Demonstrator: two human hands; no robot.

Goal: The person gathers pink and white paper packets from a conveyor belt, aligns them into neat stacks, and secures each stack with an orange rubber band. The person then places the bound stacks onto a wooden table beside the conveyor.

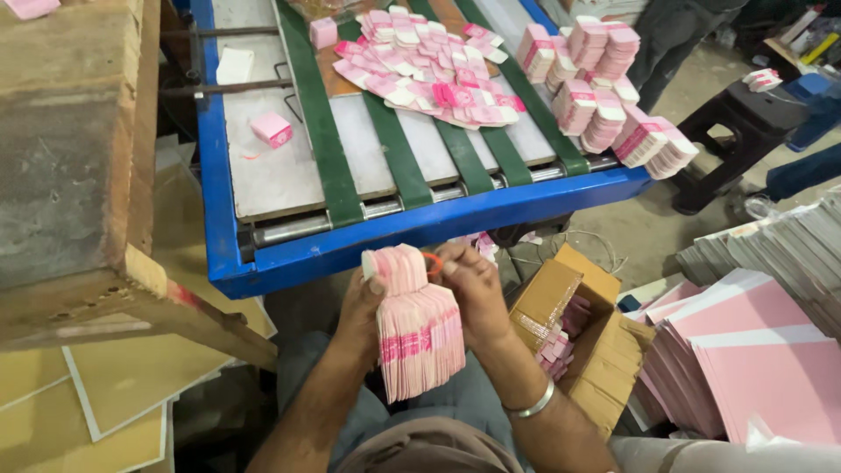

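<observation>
Both hands are gripping one fat stack of pink flat cartons point(419, 328) just below the blue conveyor table point(420, 229). Left hand point(362, 308) is mostly hiding behind it, grip clenched around the stack; right hand point(473, 293) is pinching an orange band point(433, 263), hard to make out.
</observation>
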